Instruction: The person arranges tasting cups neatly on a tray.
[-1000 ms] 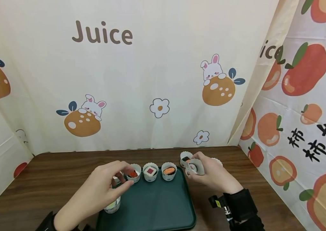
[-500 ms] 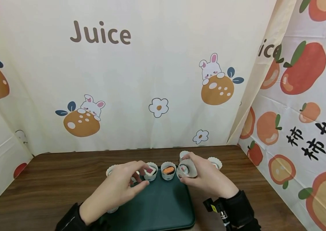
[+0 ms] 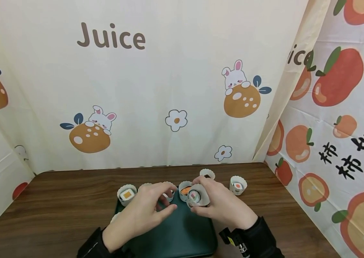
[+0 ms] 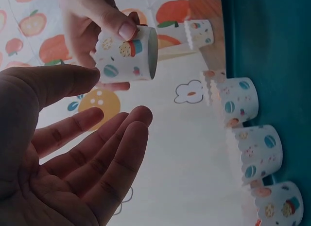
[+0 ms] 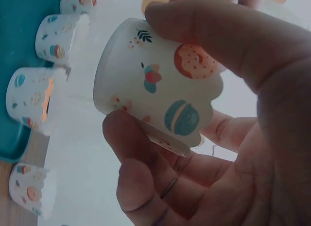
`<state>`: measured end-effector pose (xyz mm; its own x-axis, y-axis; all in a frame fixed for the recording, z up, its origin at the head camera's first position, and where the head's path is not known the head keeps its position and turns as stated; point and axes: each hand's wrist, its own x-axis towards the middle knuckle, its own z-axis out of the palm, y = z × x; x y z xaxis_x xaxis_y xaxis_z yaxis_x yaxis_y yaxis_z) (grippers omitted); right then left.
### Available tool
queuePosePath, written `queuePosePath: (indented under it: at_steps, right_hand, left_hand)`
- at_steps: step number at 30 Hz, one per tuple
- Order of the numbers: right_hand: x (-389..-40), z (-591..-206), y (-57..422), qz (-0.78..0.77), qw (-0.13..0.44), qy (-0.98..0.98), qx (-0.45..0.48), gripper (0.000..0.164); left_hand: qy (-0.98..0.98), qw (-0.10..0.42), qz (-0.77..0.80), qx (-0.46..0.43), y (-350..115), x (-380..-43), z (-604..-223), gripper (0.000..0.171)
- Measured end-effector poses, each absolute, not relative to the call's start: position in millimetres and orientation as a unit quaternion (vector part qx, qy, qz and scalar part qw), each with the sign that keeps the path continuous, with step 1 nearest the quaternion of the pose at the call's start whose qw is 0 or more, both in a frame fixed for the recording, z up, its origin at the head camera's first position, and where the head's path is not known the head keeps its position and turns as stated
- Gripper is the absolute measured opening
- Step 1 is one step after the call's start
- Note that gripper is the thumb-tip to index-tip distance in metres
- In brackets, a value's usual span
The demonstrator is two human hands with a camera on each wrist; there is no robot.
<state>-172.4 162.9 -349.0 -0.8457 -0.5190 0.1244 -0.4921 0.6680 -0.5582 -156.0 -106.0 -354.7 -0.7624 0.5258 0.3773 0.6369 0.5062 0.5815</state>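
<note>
My right hand grips a white paper baking cup with a round sushi roll piece inside, held tilted above the back right of the dark green tray. In the right wrist view the cup shows donut and macaron prints, with thumb and fingers around its side. My left hand hovers over the tray's left part, fingers relaxed and spread, holding nothing. In the left wrist view its thumb tip appears close to the held cup; whether they touch I cannot tell.
Along the tray's back edge stand several filled cups, including one with yellow-topped sushi and one with orange-topped sushi; my left hand partly covers the row. Two more cups stand on the wooden table behind right, one with white-and-red sushi.
My right hand has carried its cup leftward from the table over the tray's back right. My left hand has moved right toward it, uncovering the yellow-topped cup.
</note>
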Motion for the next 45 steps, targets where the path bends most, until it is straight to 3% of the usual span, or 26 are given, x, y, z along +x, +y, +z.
queuePosePath:
  at_steps: [17, 27, 35, 45]
  right_hand:
    - [-164.0, -352.3, 147.4, -0.323, 0.045, 0.888, -0.324, 0.055]
    - [-160.7, -352.4, 143.6, -0.291, 0.001, 0.887, -0.359, 0.062]
    - [-159.3, -354.1, 141.3, -0.270, -0.045, 0.884, -0.379, 0.061]
    - [-160.5, -352.8, 135.6, -0.311, -0.030, 0.870, -0.382, 0.047]
  left_hand:
    - [-0.848, 0.060, -0.414, -0.326, -93.0, -152.5, -365.8, 0.025]
    - [-0.843, 0.086, -0.426, -0.318, -96.5, -153.0, -372.2, 0.027]
    - [-0.846, 0.077, -0.426, -0.312, -100.9, -152.1, -373.9, 0.041]
    - [-0.858, 0.130, -0.389, -0.308, -107.4, -152.5, -372.7, 0.052]
